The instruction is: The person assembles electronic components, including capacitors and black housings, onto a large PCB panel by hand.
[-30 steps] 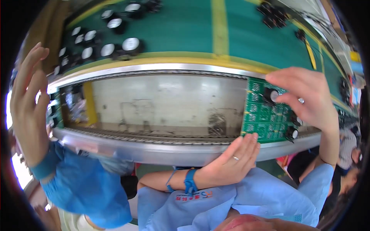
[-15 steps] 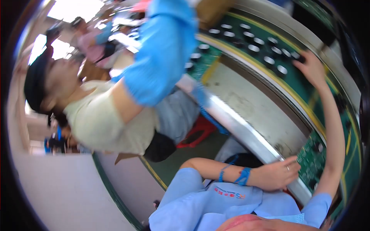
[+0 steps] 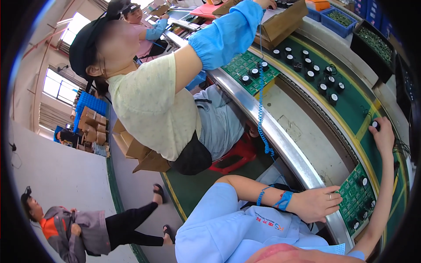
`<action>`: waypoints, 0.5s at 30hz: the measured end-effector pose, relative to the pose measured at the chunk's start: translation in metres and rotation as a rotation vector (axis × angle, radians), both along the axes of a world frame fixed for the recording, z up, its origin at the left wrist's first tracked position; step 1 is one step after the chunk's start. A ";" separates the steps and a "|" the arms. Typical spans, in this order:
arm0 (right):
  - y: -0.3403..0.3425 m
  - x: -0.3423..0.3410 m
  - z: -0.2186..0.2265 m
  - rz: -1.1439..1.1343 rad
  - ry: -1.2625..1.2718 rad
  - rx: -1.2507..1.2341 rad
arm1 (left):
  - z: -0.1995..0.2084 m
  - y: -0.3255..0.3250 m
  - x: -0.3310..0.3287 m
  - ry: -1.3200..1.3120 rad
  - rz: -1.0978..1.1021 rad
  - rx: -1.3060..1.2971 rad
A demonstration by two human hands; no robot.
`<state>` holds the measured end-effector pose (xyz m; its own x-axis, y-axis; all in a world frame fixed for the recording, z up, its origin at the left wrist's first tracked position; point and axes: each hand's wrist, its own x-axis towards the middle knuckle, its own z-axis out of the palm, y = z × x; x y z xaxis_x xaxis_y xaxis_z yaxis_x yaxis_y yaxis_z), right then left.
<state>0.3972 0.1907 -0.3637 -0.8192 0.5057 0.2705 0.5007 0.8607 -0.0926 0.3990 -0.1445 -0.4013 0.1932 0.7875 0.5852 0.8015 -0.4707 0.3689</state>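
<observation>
My right hand (image 3: 384,136) is closed on a black round part (image 3: 376,125) with a white top, over the green belt (image 3: 366,141). My left hand (image 3: 316,204), with a ring and a blue wrist strap, lies across the metal rail (image 3: 289,160). Its fingers are somewhat apart, and their tips reach the near edge of a green circuit board (image 3: 348,196). Several black round parts stand on that board, mostly along its right side. Farther up the belt, more white-topped black round parts (image 3: 322,87) stand in a loose group, some with thin black wires.
A co-worker (image 3: 144,96) in blue sleeves sits at the left, one arm reaching to a cardboard box (image 3: 280,27). Before them lies another green circuit board (image 3: 245,70). A coiled blue cord (image 3: 262,114) hangs over the rail. Component bins (image 3: 372,46) line the far side.
My right hand has moved from the group of black parts back toward me, one part in its fingers. My left hand remains by the board. The co-worker's arm has shifted toward the cardboard box.
</observation>
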 end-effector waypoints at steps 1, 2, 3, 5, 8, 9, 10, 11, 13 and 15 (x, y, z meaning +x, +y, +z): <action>-0.010 -0.001 0.004 0.022 0.018 0.060 | 0.002 0.000 0.001 0.000 -0.003 -0.004; -0.023 -0.001 0.016 0.006 0.010 0.060 | 0.004 -0.002 0.001 0.001 -0.007 -0.009; -0.036 -0.003 0.031 -0.024 -0.002 -0.010 | 0.007 -0.003 0.000 -0.004 -0.018 -0.013; -0.020 0.017 0.036 0.032 0.156 -0.063 | 0.014 -0.006 -0.001 -0.012 -0.042 -0.052; -0.032 0.026 0.065 0.113 0.316 -0.498 | 0.023 -0.006 -0.005 0.035 -0.008 -0.138; -0.045 0.033 0.079 0.079 0.304 -0.684 | 0.023 -0.009 -0.005 0.062 0.028 -0.140; -0.057 0.048 0.084 0.116 0.365 -0.678 | 0.025 -0.008 -0.005 0.075 0.032 -0.191; -0.064 0.059 0.088 0.119 0.369 -0.736 | 0.026 -0.009 -0.004 0.087 0.056 -0.213; -0.074 0.090 0.084 0.159 0.440 -0.833 | 0.033 -0.002 -0.005 0.093 -0.045 -0.221; -0.093 0.110 0.083 0.237 0.546 -0.811 | 0.033 0.001 -0.005 0.171 0.043 -0.231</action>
